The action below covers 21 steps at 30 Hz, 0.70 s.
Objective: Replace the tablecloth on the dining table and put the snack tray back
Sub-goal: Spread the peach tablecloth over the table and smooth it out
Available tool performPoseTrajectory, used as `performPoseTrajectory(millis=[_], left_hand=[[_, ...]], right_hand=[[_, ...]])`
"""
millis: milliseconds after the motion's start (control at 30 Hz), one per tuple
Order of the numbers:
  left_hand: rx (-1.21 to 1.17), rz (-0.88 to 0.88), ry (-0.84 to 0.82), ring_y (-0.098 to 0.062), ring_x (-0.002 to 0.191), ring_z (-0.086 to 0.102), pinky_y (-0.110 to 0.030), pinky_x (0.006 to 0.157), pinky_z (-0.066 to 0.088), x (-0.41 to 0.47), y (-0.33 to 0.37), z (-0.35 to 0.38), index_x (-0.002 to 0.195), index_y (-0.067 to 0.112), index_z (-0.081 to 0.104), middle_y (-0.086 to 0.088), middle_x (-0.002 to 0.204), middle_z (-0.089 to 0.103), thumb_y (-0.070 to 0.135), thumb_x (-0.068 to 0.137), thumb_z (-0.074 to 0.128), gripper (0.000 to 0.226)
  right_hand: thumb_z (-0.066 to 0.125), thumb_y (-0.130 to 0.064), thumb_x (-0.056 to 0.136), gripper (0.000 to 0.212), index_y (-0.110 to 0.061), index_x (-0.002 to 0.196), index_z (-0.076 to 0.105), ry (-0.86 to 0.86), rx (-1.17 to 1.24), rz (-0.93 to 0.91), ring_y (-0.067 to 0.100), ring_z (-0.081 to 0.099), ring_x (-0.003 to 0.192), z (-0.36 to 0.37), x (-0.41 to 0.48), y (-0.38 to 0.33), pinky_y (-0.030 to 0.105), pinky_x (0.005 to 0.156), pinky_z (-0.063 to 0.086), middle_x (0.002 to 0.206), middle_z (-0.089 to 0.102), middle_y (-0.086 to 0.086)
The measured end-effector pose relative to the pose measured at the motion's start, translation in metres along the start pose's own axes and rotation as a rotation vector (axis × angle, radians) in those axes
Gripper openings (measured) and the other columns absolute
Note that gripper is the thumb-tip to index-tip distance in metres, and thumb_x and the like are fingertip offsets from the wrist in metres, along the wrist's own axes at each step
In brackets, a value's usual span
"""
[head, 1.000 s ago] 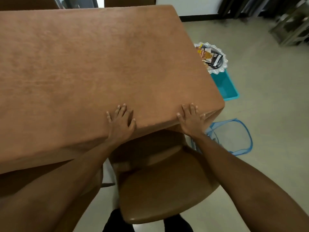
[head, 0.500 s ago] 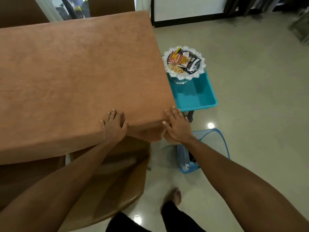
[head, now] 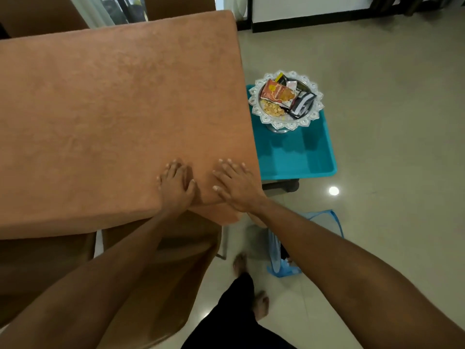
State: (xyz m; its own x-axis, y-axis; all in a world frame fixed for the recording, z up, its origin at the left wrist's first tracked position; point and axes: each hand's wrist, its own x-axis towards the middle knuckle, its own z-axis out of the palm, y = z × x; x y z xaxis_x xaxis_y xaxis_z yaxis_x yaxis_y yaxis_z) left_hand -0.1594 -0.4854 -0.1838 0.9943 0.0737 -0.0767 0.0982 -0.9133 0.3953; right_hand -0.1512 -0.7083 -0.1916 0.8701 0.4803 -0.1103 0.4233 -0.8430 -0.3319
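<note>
Left hand (head: 176,188), right hand (head: 237,188): flat on tablecloth (head: 113,109) at near right corner, fingers straight, spread, gripping nothing. Snack tray (head: 317,110) off table, on teal tub (head: 302,157) beside right edge. Risk: uneven palm push likely drags cloth askew (corner bunches).

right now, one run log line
tablecloth laid | left hand flat on it | right hand flat at corner | snack tray in teal tub
</note>
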Motion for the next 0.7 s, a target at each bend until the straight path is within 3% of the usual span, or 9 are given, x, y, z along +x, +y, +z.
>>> performPoseTrajectory(millis=[167,433,700], left_hand=[[-0.02,-0.093,0.025,-0.028,0.152,0.016,-0.055,0.122,0.008,0.035,-0.018,0.0,0.15,0.016,0.041,-0.007,0.163,0.027,0.038,0.099,0.053,0.057],[-0.045,-0.185,0.022,-0.024,0.154,0.007,-0.054,0.122,0.0,0.069,-0.021,-0.008,0.156,0.024,0.032,-0.002,0.167,0.017,0.046,0.1,0.046,0.062],[-0.016,-0.183,0.029,-0.021,0.155,0.002,-0.052,0.123,-0.002,0.148,-0.011,-0.011,0.157,0.024,0.029,-0.001,0.168,0.013,0.047,0.102,0.04,0.06]], right_hand=[[0.026,-0.055,0.105,0.055,-0.034,0.155,0.032,-0.008,-0.026,-0.044,0.026,0.014,0.155,-0.006,0.052,0.019,0.056,0.122,0.008,0.169,0.019,0.003],[0.027,-0.057,0.105,0.058,-0.029,0.156,0.034,-0.099,-0.003,0.0,0.024,0.01,0.156,-0.031,0.146,0.025,0.058,0.122,0.006,0.169,0.016,0.003],[0.028,-0.056,0.106,0.054,-0.036,0.156,0.032,-0.093,0.018,-0.065,0.021,0.007,0.157,-0.04,0.24,0.034,0.061,0.122,-0.002,0.17,0.014,0.0]])
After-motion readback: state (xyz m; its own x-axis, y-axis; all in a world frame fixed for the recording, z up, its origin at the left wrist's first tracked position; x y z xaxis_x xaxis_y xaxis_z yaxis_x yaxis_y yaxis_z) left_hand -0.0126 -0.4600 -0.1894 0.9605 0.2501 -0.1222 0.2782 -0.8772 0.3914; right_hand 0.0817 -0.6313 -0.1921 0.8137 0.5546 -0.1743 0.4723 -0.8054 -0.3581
